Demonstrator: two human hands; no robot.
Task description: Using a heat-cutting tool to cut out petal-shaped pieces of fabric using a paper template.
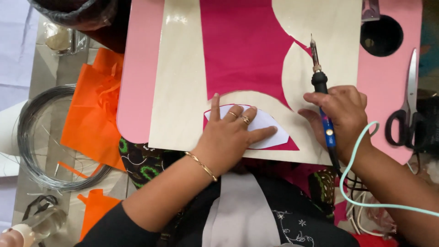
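My left hand lies flat, fingers spread, pressing a white paper template onto a piece of magenta fabric. The fabric rests on a pale wooden board laid over a pink lap table. My right hand grips a hot-tip cutting tool with a black and blue handle; its metal tip points up and away, just right of the fabric's curved cut edge. A mint-green cord loops off the tool past my wrist.
Black-handled scissors lie at the pink table's right edge, below a round hole. Orange fabric pieces and a coil of grey wire are on the floor at left. A clear bottle sits bottom left.
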